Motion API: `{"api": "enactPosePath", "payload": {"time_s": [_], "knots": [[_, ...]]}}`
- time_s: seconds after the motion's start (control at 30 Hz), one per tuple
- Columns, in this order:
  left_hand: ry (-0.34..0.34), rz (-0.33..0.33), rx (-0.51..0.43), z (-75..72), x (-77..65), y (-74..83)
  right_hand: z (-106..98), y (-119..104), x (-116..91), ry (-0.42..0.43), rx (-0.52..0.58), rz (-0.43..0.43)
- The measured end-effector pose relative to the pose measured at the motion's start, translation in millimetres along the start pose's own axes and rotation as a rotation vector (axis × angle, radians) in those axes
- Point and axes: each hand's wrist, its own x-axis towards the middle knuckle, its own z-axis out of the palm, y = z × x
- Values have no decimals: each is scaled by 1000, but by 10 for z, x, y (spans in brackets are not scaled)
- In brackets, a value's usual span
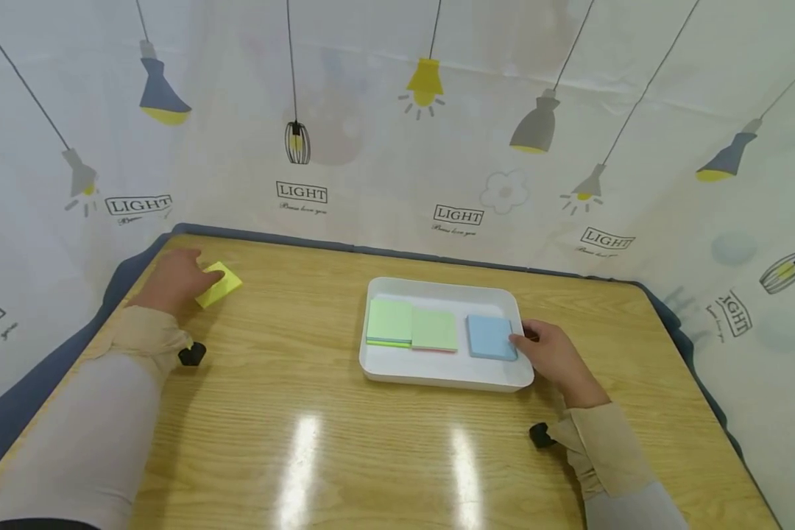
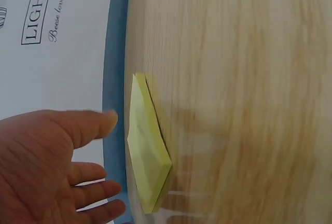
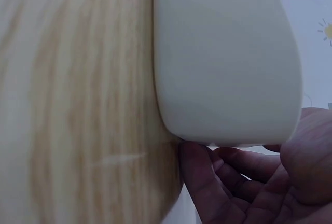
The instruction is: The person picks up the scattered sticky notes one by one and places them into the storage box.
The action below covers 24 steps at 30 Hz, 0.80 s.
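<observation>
A yellow sticky note pad [image 1: 216,293] lies on the table at the far left. Above and beside it hovers my left hand [image 1: 177,280]; the left wrist view shows the hand [image 2: 46,162] with thumb and fingers spread, apart from the pad [image 2: 148,146]. My right hand [image 1: 559,361] holds the right end of a white tray [image 1: 437,374], thumb over the rim and fingers against the outer wall. Inside the tray, two green-topped stacks of sticky notes [image 1: 389,320] sit on the left and a blue pad [image 1: 490,337] on the right, near my right thumb.
The wooden table [image 1: 291,353] has a blue-grey edge [image 1: 397,252] at its back and sides. Behind it hangs a pale curtain [image 1: 371,96] printed with lamps. A black wrist device [image 1: 192,354] sits below my left wrist, another [image 1: 541,435] by my right.
</observation>
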Motion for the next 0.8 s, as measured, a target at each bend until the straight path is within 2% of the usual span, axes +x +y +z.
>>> {"api": "enactPosePath", "payload": {"time_s": [0.17,0.27,0.43,0.57,0.8], "knots": [[-154,40,61,-53,33,2,-14,4,-5,0,-5,-3],[-207,67,117,-76,30,21,-16,13,-3,-2,-5,-4],[-214,114,185,-105,23,18,-16,27,12,0,-15,-16],[-221,102,232,-113,34,4,-18,35,19,5,-15,-20],[-243,82,246,-103,67,-24,-9,34,16,6,-5,-26]]}}
